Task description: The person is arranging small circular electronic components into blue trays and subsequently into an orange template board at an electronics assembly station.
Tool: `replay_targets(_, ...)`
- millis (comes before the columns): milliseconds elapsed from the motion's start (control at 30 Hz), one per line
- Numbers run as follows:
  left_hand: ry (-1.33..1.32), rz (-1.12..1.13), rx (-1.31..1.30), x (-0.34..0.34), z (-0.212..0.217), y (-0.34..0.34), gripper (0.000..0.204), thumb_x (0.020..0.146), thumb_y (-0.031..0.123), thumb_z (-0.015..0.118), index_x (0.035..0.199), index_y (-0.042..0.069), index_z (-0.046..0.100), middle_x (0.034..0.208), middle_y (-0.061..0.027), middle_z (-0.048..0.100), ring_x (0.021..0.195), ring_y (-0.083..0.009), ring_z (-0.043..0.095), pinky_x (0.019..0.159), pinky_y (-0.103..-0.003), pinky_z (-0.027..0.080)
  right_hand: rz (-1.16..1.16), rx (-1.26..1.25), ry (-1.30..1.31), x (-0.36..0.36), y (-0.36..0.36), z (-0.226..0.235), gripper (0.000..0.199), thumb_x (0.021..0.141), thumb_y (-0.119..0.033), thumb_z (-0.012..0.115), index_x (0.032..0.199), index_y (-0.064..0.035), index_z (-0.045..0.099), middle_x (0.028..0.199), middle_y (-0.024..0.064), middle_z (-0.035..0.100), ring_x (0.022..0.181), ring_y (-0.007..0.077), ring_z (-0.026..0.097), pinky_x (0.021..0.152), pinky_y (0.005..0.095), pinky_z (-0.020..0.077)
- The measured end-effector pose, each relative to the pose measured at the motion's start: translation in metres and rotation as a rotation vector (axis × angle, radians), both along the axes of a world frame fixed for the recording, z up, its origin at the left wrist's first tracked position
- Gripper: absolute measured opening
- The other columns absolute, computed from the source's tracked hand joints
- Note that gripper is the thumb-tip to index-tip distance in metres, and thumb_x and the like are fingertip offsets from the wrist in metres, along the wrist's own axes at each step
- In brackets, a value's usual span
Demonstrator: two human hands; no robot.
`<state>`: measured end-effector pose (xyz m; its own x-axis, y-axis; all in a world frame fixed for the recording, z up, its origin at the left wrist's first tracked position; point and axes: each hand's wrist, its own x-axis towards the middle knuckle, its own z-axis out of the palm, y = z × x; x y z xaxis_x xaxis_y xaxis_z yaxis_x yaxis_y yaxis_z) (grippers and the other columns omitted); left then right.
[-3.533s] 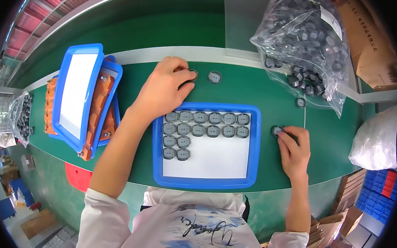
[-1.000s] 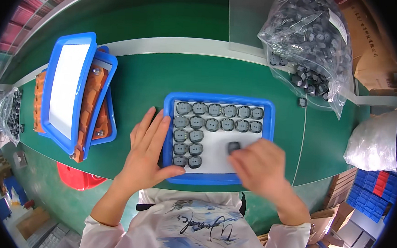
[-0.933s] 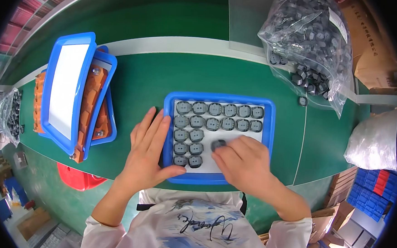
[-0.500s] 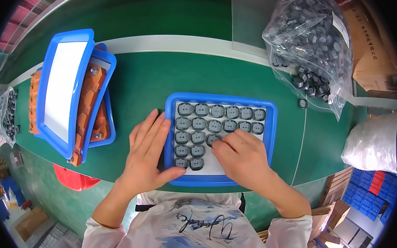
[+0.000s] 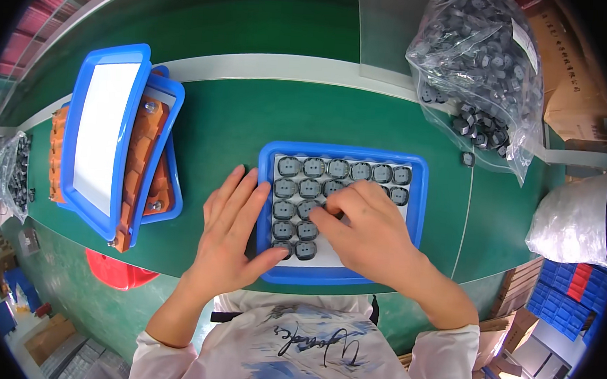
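While your flat, open left hand (image 5: pixel 234 237) is steadying the blue tray (image 5: pixel 418 196), your right hand (image 5: pixel 367 228), fingers together, is seating a grey cap (image 5: pixel 307 210); keep rows aligned.

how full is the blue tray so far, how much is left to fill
Done: the blue tray holds a full top row of grey round parts and several shorter rows at its left. In hand: the right hand presses a part into the third row while the left hand steadies the tray's edge. Left: the white area at lower right, with more parts in the clear bag.
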<state>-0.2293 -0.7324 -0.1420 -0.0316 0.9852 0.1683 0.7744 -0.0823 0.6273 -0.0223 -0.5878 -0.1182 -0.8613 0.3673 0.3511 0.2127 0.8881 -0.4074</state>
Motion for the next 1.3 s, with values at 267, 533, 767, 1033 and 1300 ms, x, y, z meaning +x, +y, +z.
replay_targets(267,-0.023,0.003,0.016,0.0,-0.001,-0.001,0.088,0.078,0.035,0.084,0.15,-0.001,0.047,0.156,-0.0251,0.043,0.146,-0.0457,0.037,0.113,-0.056,0.03,0.092,0.009,-0.097,-0.01,0.007,0.007,0.017,0.067,-0.008,0.07,0.084,-0.0046,0.069,0.086,0.005,0.052,0.083,0.0239,0.053,0.073,0.0374,0.0466)
replay_targets(533,-0.045,-0.009,0.002,0.0,0.001,-0.001,0.091,0.076,0.038,0.085,0.151,0.003,0.047,0.16,-0.0257,0.035,0.146,-0.0478,0.033,0.113,-0.057,0.03,0.125,-0.08,-0.116,-0.009,0.012,0.006,0.017,0.07,-0.006,0.075,0.085,-0.0045,0.068,0.087,0.0057,0.054,0.082,0.0263,0.055,0.072,0.0381,0.0472)
replay_targets(767,0.088,-0.143,-0.07,0.021,0.025,0.019,0.102,0.063,0.043,0.091,0.152,0.016,0.049,0.164,-0.0275,0.023,0.146,-0.0527,0.024,0.113,-0.065,0.025,-0.037,-0.073,-0.076,0.021,0.007,0.01,0.027,0.069,-0.005,0.082,0.093,-0.0063,0.07,0.092,0.0055,0.058,0.085,0.0278,0.057,0.074,0.0394,0.0485)
replay_targets(1033,0.166,-0.197,-0.107,0.024,0.024,0.031,0.106,0.06,0.038,0.093,0.152,0.012,0.047,0.163,-0.0262,0.024,0.145,-0.0526,0.025,0.112,-0.066,0.027,-0.001,-0.01,-0.104,0.023,0.005,-0.007,0.019,0.068,-0.008,0.071,0.087,-0.0077,0.071,0.088,0.0046,0.056,0.086,0.0254,0.057,0.076,0.0375,0.0485)
replay_targets(1300,0.165,-0.214,-0.107,0.02,0.036,0.038,0.1,0.063,0.038,0.092,0.15,0.01,0.049,0.161,-0.0249,0.03,0.145,-0.0505,0.028,0.111,-0.062,0.029,-0.156,-0.106,0.085,0.042,0.016,0.007,0.023,0.076,-0.004,0.078,0.098,-0.0068,0.071,0.098,0.0079,0.063,0.092,0.0284,0.061,0.079,0.0403,0.0513)
